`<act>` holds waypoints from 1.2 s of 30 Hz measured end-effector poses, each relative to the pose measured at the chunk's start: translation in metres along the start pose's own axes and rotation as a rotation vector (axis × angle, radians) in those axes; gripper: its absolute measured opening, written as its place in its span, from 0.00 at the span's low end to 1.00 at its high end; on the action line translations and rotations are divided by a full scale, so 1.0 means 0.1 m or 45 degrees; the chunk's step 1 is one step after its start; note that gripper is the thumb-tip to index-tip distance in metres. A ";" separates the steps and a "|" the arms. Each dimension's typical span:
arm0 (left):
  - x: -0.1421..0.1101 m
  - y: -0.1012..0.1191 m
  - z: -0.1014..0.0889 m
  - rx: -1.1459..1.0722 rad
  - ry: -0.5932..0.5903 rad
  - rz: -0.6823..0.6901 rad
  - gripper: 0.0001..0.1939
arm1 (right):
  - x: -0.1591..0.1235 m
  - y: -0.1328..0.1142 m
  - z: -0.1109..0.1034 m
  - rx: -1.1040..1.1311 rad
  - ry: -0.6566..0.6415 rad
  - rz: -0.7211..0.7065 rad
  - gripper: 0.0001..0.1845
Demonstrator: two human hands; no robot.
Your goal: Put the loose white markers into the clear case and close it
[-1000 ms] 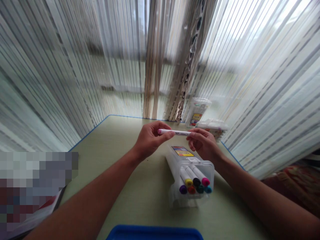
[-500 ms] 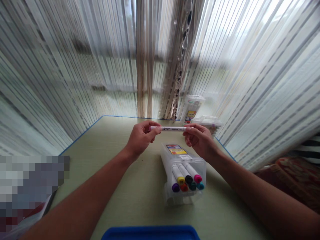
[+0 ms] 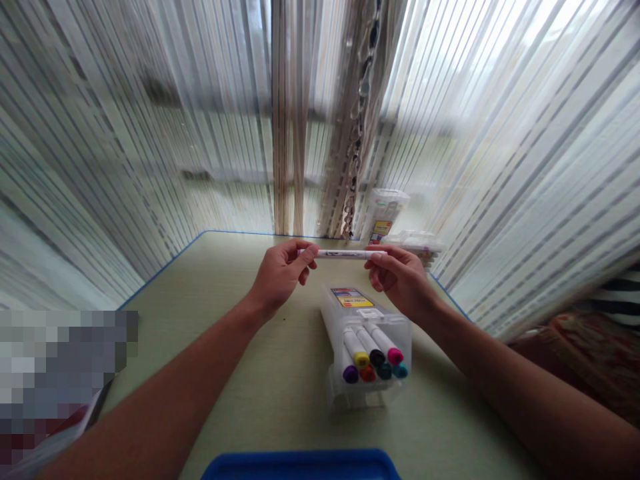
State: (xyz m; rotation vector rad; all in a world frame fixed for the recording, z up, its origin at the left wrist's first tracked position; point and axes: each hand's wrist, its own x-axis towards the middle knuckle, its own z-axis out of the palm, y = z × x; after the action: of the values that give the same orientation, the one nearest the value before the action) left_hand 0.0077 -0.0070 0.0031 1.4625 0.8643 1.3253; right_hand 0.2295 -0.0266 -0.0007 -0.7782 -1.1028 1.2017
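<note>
A white marker point(image 3: 343, 254) with dark print along its barrel is held level above the table. My left hand point(image 3: 284, 272) pinches its left end, the thumb covering most of the tip. At the other end, the thumb and fingers of my right hand point(image 3: 399, 272) grip the barrel. Just below and between the hands lies a clear plastic marker case point(image 3: 334, 327) with a yellow label. Several white markers point(image 3: 374, 348) rest in it, their purple, yellow, orange, black, pink and teal caps facing me.
Behind my right hand stand a second clear case point(image 3: 384, 213), upright, and another clear box point(image 3: 417, 241). A blue tray edge point(image 3: 300, 463) shows at the front of the green table point(image 3: 240, 400). String curtains point(image 3: 200, 133) hang along the table's far side.
The left thumb has shifted slightly up over the marker's end, and the marker sits a touch higher. Both hands keep their grip; the case has not moved.
</note>
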 end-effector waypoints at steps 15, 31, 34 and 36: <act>0.00 0.02 0.00 -0.074 -0.009 -0.036 0.18 | -0.03 0.02 0.00 -0.093 0.007 -0.065 0.16; -0.01 0.07 0.00 -0.205 0.051 -0.087 0.15 | -0.04 -0.02 0.01 -0.131 0.039 -0.088 0.12; -0.01 0.08 -0.01 -0.229 0.058 -0.104 0.13 | -0.04 -0.03 0.00 -0.113 0.051 -0.067 0.13; 0.00 0.08 -0.01 -0.246 0.065 -0.110 0.12 | -0.04 -0.03 0.01 -0.103 0.054 -0.053 0.13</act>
State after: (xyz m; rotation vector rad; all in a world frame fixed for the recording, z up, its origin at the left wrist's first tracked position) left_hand 0.0055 -0.0091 0.0102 1.2335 0.7991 1.3469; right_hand 0.2298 -0.0310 0.0018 -0.8350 -1.1331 1.1060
